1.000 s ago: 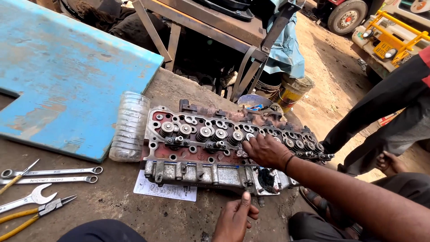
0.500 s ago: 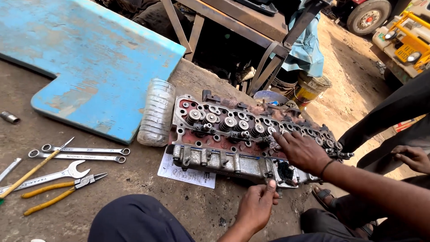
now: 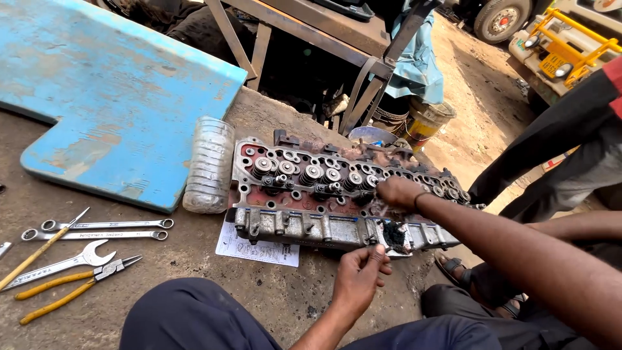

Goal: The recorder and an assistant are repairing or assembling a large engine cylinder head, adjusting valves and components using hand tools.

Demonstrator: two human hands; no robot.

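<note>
A greasy cylinder head (image 3: pixel 304 194) with red-stained valve springs lies on the concrete slab. My right hand (image 3: pixel 396 192) rests on its top near the right end, fingers curled on a dirty grey rag (image 3: pixel 381 209). My left hand (image 3: pixel 357 277) is low in front of the head. Its fingertips are pinched together just under a black wad (image 3: pixel 392 236) stuck in the head's front face. Whether they grip the wad I cannot tell.
A clear plastic bottle (image 3: pixel 208 165) lies by the head's left end, with printed paper (image 3: pixel 256 247) under its front edge. Spanners (image 3: pixel 97 225), pliers (image 3: pixel 78 280) and a screwdriver (image 3: pixel 39 251) lie at left. A blue panel (image 3: pixel 110 97) sits behind. Another person's legs (image 3: pixel 557 155) and arm (image 3: pixel 576 227) are at right.
The view has shifted right and closer. My left hand has come up from the slab to the head's front face. My right hand has stayed on the head's top.
</note>
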